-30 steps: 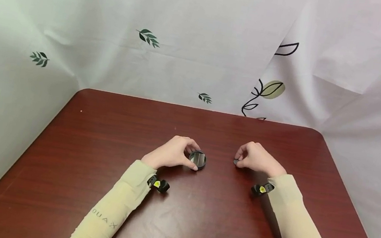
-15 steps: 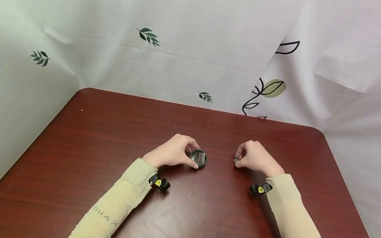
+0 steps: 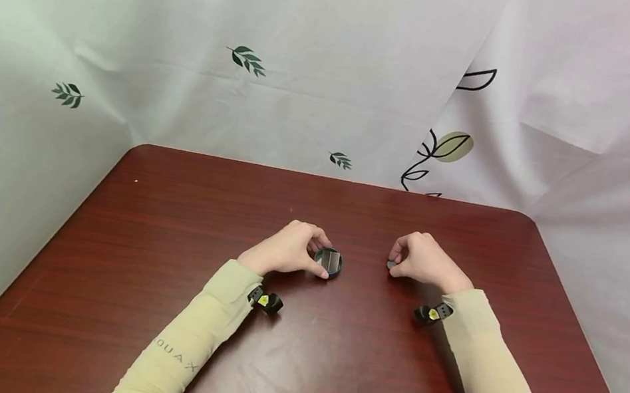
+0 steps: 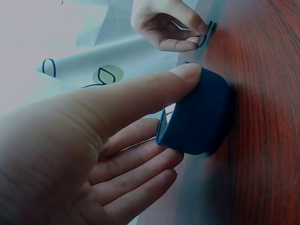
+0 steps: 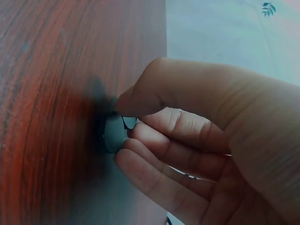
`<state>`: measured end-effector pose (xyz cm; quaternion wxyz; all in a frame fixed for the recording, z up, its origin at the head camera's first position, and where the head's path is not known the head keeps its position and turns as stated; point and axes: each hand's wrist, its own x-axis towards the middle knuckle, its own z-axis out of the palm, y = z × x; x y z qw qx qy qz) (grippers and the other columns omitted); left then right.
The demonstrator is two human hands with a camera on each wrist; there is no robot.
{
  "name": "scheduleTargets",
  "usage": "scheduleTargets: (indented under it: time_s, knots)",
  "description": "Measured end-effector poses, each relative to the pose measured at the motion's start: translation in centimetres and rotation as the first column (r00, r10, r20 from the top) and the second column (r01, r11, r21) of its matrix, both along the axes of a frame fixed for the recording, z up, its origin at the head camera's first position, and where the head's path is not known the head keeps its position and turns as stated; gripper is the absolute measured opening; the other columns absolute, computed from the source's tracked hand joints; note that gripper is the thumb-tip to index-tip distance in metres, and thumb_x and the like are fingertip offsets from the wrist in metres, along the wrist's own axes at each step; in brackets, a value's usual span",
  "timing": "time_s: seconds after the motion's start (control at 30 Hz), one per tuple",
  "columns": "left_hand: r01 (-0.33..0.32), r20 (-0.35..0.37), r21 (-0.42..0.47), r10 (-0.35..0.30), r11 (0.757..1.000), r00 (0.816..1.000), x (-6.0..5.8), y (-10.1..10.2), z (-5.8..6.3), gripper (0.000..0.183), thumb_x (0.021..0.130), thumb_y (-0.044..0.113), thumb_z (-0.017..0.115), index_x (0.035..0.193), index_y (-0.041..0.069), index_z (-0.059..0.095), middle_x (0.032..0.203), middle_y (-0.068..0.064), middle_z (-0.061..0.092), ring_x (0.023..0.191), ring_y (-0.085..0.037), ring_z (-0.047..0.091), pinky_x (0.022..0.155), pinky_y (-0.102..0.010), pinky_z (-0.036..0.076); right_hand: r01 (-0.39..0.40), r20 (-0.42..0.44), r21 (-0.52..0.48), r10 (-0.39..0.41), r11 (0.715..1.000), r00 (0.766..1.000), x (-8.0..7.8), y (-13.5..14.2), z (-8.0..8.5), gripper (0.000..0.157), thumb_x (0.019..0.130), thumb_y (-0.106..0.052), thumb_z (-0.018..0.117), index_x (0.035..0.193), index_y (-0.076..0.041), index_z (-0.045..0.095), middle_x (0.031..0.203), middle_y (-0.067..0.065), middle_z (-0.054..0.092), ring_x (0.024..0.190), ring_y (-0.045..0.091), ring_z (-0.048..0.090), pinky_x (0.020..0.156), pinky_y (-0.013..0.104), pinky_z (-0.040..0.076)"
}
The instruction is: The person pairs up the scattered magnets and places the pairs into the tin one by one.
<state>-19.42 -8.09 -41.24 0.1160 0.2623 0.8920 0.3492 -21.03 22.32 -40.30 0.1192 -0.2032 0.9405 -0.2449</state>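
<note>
My left hand [image 3: 290,250] grips a small round dark container [image 3: 340,266] standing on the table, thumb on its near side and fingers on the far side. Its inside looks shiny, with a line across it. In the left wrist view the dark blue outer wall of the container [image 4: 201,115] shows under the thumb tip. To the right, apart from it, my right hand [image 3: 428,263] pinches a small grey-green disc [image 5: 114,133] low at the table surface. A small raised piece [image 5: 130,122] on the disc sits between thumb and fingers; the fingers partly hide it.
The reddish-brown wooden table [image 3: 219,190] extends around both hands. White sheeting [image 3: 302,114] with leaf prints hangs behind the table and at its sides. Each wrist carries a small black camera on a strap, such as the left camera [image 3: 271,303].
Both hands keep nearly the same places and holds. Only a very slight shift of the whole head view shows.
</note>
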Motion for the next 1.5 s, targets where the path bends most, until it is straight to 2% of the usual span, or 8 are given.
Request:
scheduleTargets:
  time_s: [0.33, 0.7, 1.13, 1.5]
  knots:
    - [-0.006, 0.007, 0.011, 0.006, 1.0, 1.0, 0.2, -0.1, 0.0, 0.049, 0.071, 0.026, 0.095, 0.111, 0.008, 0.073, 0.097, 0.002, 0.069, 0.092, -0.012, 0.065, 0.085, -0.026, 0.053, -0.018, -0.041, -0.063, 0.015, 0.998, 0.999, -0.1, -0.4, -0.2, 0.012, 0.074, -0.009, 0.082, 0.079, -0.014, 0.072, 0.073, -0.005, 0.065, 0.07, 0.016, 0.059, 0.064, 0.033, 0.052]
    - [-0.001, 0.012, 0.017, 0.001, 1.0, 1.0, 0.1, -0.1, -0.1, 0.049, 0.071, 0.026, 0.095, 0.111, 0.008, 0.073, 0.097, 0.003, 0.069, 0.092, -0.012, 0.065, 0.085, -0.026, 0.053, -0.024, -0.031, -0.113, 0.021, 0.993, 0.999, 0.2, -0.7, -0.4, 0.012, 0.076, -0.008, 0.082, 0.084, -0.012, 0.074, 0.076, -0.004, 0.066, 0.071, 0.015, 0.061, 0.065, 0.033, 0.054]
    - [-0.001, 0.015, 0.029, 0.0, 1.0, 1.0, -0.1, -0.2, -0.3, 0.049, 0.071, 0.027, 0.096, 0.11, 0.008, 0.073, 0.097, 0.004, 0.069, 0.091, -0.01, 0.064, 0.085, -0.026, 0.053, -0.053, -0.06, -0.135, 0.045, 0.989, 0.997, 0.7, -1.5, 0.2, 0.014, 0.074, -0.006, 0.082, 0.084, -0.011, 0.073, 0.074, -0.004, 0.066, 0.069, 0.012, 0.062, 0.065, 0.03, 0.053]
    - [-0.005, 0.014, 0.023, 0.005, 1.0, 1.0, -0.1, -0.1, -0.2, 0.048, 0.071, 0.025, 0.096, 0.11, 0.008, 0.073, 0.096, 0.004, 0.069, 0.092, -0.01, 0.064, 0.085, -0.026, 0.052, -0.069, -0.065, -0.153, 0.059, 0.986, 0.996, 1.2, -2.5, 0.8, 0.014, 0.074, -0.006, 0.081, 0.085, -0.011, 0.072, 0.077, -0.001, 0.067, 0.07, 0.013, 0.063, 0.067, 0.032, 0.055]
